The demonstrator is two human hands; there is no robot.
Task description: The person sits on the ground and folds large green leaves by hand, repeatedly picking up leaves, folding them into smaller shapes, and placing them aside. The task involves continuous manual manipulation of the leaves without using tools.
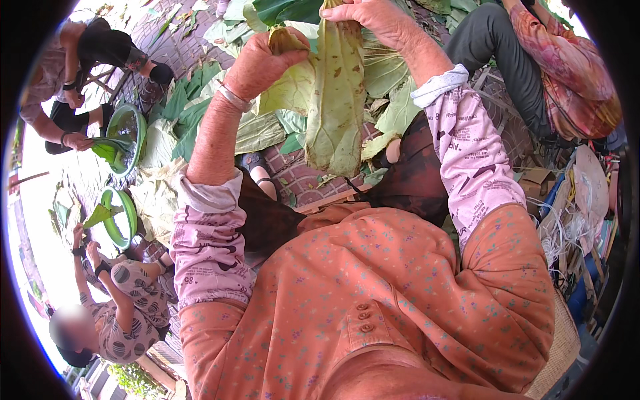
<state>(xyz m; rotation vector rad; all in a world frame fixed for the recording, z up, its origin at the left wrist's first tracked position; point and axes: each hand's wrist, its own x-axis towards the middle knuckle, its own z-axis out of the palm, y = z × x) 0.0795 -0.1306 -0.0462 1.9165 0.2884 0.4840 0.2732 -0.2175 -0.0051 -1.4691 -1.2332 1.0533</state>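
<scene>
A large yellow-green leaf [336, 95] with brown spots hangs in folds between my hands, its wavy lower edge above the brick paving. My left hand [267, 62] grips a curled-over part of it at the upper middle. Higher and to the right, my right hand [367, 15] pinches its top edge between thumb and fingers. Dark green leaf pieces [287, 11] lie just beyond my hands. Many pale and green leaves [260, 131] are spread and heaped on the ground around the held leaf.
Two people work at left beside a green-rimmed basin [141, 140] and a bright green basin [131, 220], each holding a leaf. Another person [565, 75] sits close at upper right. Cardboard [536, 181] and white plastic strings [555, 240] lie at right. My feet stand on brick paving [295, 177].
</scene>
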